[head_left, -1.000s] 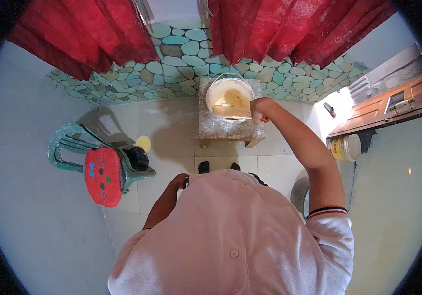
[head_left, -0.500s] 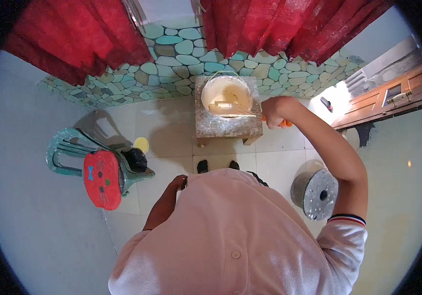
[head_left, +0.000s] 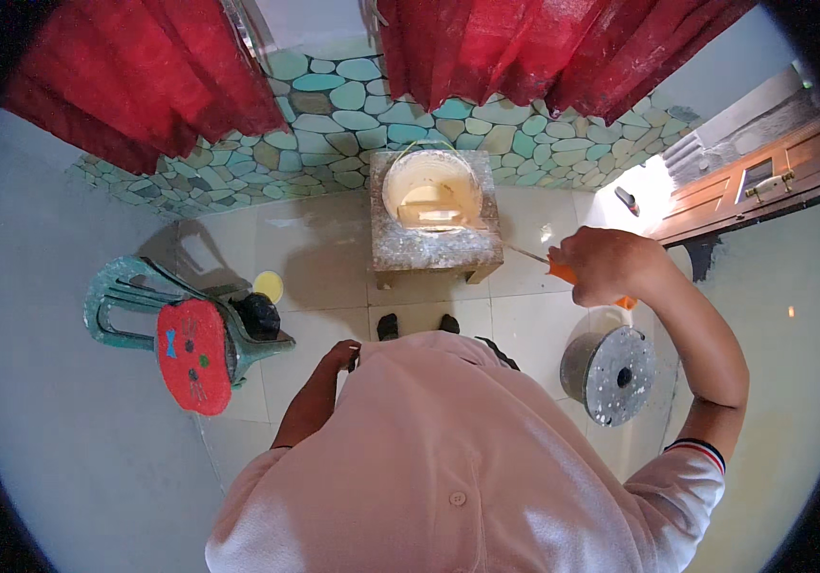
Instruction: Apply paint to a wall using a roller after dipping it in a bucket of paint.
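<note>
Right hand (head_left: 606,269): clamped around the handle of an orange-handled tool with a thin shaft (head_left: 562,272), held beyond the right edge of a low, square, paint-spattered wooden desk (head_left: 439,254). The shaft points back toward the desk's right edge; its far end blurs near the bucket, form not determinable.

Bucket: round, whitish, cream-smeared inside (head_left: 421,178), with a thin pale-green bail, standing toward the desk's far edge, about midway between the far corners. A pale, straight-edged rectangular shape (head_left: 431,212) shows inside, by the near wall; cannot tell whether it is part of the tool.

Left hand (head_left: 343,354): low at the person's side, beside the hem of a pale shirt (head_left: 410,430), short of the near-left corner of the desk. Cannot tell whether its fingers are apart or together.

Floor, left of the desk: green plastic chair (head_left: 250,350) bearing a red mat with a cat-like face (head_left: 193,355); yellow disc (head_left: 268,286) just beside the chair. Right of the near-right corner: grey, white-speckled drum with a dark central hole (head_left: 605,382).
</note>
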Demonstrator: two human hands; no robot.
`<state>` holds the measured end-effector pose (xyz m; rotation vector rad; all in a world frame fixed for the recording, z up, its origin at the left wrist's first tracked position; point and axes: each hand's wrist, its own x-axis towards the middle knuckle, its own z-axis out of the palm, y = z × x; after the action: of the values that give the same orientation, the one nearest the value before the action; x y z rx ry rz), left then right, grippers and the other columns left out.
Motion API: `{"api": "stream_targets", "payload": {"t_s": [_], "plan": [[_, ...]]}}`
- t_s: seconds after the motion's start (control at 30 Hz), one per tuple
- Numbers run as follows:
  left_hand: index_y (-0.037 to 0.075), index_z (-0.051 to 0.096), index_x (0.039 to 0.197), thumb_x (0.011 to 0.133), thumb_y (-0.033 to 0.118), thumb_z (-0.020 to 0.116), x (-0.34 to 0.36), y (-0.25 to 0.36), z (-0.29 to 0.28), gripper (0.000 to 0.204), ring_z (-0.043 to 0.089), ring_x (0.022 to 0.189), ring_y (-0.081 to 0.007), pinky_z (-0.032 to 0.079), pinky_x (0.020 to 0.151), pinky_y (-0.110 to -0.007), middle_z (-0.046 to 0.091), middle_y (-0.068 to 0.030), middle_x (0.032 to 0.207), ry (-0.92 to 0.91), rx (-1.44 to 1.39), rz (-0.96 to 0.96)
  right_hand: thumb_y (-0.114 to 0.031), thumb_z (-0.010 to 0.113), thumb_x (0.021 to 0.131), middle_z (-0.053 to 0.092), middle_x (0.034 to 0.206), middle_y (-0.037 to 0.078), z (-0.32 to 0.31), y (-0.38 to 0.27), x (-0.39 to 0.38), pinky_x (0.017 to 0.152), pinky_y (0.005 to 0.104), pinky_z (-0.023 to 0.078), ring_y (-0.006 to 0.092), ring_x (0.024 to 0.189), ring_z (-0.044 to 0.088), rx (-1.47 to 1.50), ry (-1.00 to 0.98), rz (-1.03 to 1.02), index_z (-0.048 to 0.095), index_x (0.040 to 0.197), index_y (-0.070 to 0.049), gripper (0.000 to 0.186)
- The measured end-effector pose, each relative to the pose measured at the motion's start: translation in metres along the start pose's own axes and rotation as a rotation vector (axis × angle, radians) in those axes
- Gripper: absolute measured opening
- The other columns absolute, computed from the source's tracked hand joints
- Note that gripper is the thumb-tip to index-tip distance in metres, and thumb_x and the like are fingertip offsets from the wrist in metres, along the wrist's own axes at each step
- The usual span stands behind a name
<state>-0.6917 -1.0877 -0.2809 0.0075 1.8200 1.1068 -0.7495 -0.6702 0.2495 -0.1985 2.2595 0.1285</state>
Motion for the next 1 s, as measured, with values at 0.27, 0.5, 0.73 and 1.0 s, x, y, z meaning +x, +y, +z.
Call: {"api": "stream_targets", "payload": {"t_s": [0.27,0.5,0.73,1.0], "plan": [[0.004,0.057,0.106,0.075,0.021,0.063,-0.012,0.039,-0.007,0.036,0.059,0.076,-0.0212,0.049,0.063,-0.035,0.062,-0.0113,0.089,0.046,0.086,-0.093,-0.008,0.056,0.061,0.060,0.089,0.017,-0.009,-0.011,-0.034,0.071,0.0381,0.050,0.0307,0.085,0.060,0.011,-0.013,0.026,0.055,0.093,0.000,0.032],[0.005,0.055,0.109,0.073,0.024,0.065,0.019,-0.012,-0.010,0.042,0.058,0.078,-0.0211,0.048,0.062,-0.036,0.061,-0.0106,0.089,-0.013,-0.188,-0.089,-0.010,0.056,0.060,0.061,0.089,0.017,-0.003,-0.003,0.004,0.070,0.0380,0.049,0.0303,0.084,0.060,-0.006,-0.005,-0.009,0.057,0.094,-0.001,0.035],[0.006,0.054,0.109,0.077,0.014,0.059,-0.006,0.020,-0.008,0.034,0.050,0.055,-0.0142,0.040,0.046,-0.030,0.058,-0.0052,0.073,0.052,-0.041,0.032,-0.008,0.056,0.063,0.061,0.063,0.013,-0.011,-0.001,0.070,0.046,0.0326,0.051,0.0224,0.054,0.062,0.126,-0.112,0.047,0.057,0.079,0.003,0.020],[0.006,0.056,0.104,0.079,0.009,0.054,-0.019,0.019,-0.005,0.026,0.045,0.047,-0.0113,0.035,0.039,-0.026,0.056,-0.0032,0.066,0.121,-0.212,-0.120,-0.006,0.064,0.058,0.063,0.070,0.012,-0.004,0.013,0.171,0.053,0.0353,0.048,0.0223,0.059,0.060,0.018,-0.207,0.057,0.062,0.069,0.002,0.013]]}}
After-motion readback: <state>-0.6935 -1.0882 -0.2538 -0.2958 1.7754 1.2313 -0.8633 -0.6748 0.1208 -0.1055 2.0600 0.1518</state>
